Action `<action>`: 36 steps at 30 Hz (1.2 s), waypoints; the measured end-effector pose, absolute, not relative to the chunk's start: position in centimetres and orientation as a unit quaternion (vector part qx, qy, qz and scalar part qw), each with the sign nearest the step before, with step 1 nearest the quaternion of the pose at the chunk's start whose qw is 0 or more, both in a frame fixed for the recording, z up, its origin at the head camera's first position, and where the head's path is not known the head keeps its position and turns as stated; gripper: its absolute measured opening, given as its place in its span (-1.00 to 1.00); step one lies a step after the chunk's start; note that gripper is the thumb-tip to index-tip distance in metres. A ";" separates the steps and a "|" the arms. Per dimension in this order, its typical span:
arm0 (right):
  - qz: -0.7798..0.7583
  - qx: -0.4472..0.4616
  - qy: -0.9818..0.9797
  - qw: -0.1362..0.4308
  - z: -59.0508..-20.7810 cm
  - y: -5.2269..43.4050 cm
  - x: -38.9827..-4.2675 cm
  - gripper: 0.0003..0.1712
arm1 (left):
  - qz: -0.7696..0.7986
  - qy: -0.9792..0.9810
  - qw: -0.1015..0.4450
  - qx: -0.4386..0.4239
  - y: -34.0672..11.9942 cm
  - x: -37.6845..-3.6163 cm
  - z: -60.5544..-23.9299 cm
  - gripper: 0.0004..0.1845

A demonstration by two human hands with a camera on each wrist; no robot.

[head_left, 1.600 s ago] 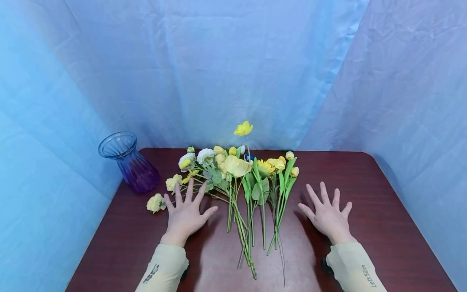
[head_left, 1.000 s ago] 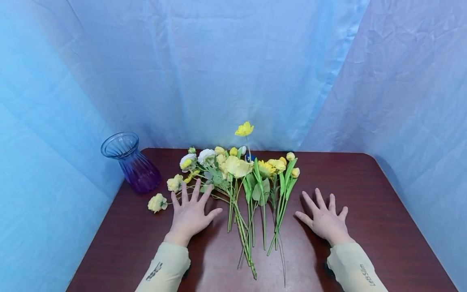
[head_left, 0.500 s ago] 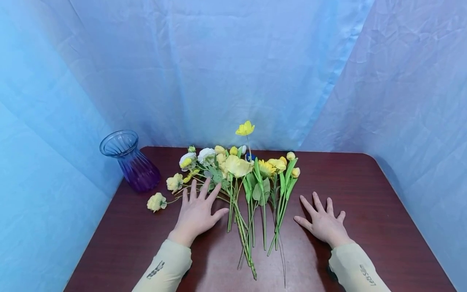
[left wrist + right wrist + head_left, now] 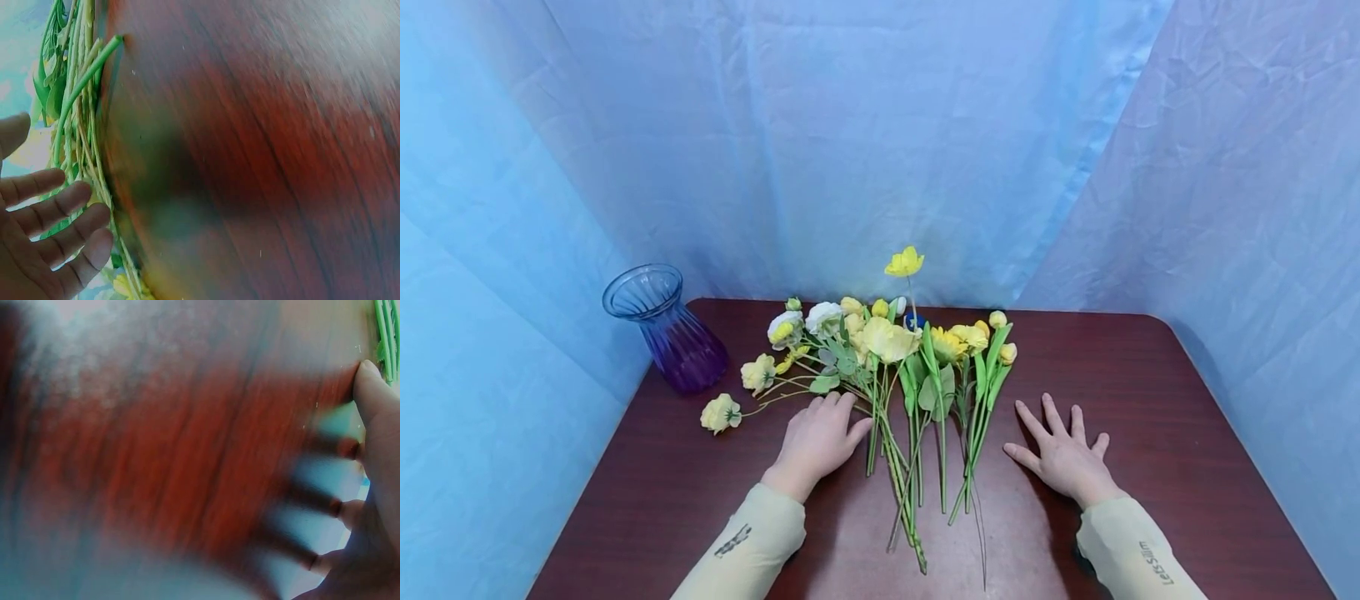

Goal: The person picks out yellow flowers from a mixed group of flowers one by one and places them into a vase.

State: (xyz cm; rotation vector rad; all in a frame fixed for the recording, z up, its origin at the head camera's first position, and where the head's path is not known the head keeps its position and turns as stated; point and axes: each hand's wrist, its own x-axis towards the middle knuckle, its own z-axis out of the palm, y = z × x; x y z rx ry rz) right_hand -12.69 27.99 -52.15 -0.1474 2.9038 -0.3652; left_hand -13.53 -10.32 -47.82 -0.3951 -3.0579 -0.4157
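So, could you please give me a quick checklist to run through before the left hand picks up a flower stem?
1. Left hand next to the stems: ok, fingertips reach the leafy sprigs at the left of the bunch.
2. Left hand free: ok by the left wrist view, fingers spread, nothing held.
3. Right hand out of the way: ok, flat on the table, apart from the stems.
4. Vase upright, mouth open: ok, at the table's far left corner.
5. Stems separate: not ok, they cross and overlap low down.
6. Water in the vase: cannot tell.

Left hand [image 4: 820,437] curled, right hand [image 4: 1063,457] splayed.
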 end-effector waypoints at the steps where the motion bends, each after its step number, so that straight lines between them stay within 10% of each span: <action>1: -0.124 -0.050 0.985 0.106 -52.1 28.0 -12.7 -0.05 | -0.141 -0.983 0.007 -0.119 -10.2 -13.6 -47.9 -0.55; 23: -0.130 -0.048 0.985 0.101 -52.5 28.2 -12.7 -0.03 | -0.419 -0.903 -0.094 -0.011 -9.4 -14.5 -48.3 -0.91; 36: -0.139 -0.050 0.983 0.108 -52.9 28.3 -12.8 -0.01 | -0.301 -0.952 0.044 -0.035 -13.1 -14.3 -45.4 -0.94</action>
